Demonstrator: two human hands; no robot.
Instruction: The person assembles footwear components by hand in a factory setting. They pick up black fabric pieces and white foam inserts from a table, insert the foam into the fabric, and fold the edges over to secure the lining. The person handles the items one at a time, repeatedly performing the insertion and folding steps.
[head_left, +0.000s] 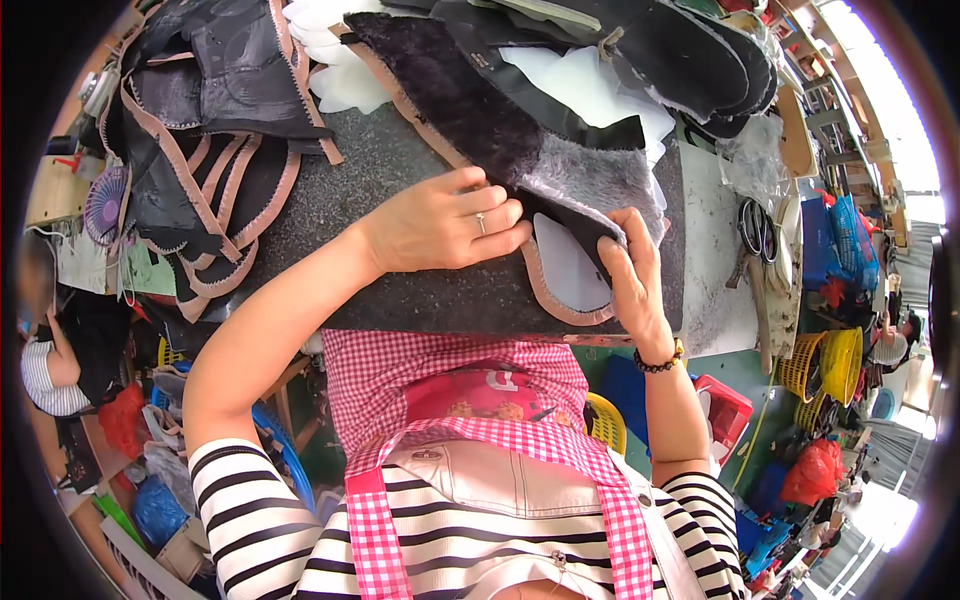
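Note:
A fur-lined boot upper point(585, 170) lies on the dark speckled worktop point(365, 180), dark plush at the far end and grey plush at the near end. Its tan edge point(570, 310) curves round at the front, beside a pale inner layer point(572, 265). My left hand point(450, 222) has its fingers curled closed at the upper's left edge, and a ring shows on one finger. On the other side my right hand point(630, 268) pinches the lifted plush flap between thumb and fingers. The left fingertips are partly hidden by the upper.
Black uppers with tan zigzag borders point(215, 190) are heaped at the left. White scalloped pieces point(350, 80) and dark sole-shaped pieces point(690, 55) lie at the back. Black-handled scissors point(757, 228) rest at the right. Yellow baskets point(840, 365) stand beyond; another person point(60, 365) is at far left.

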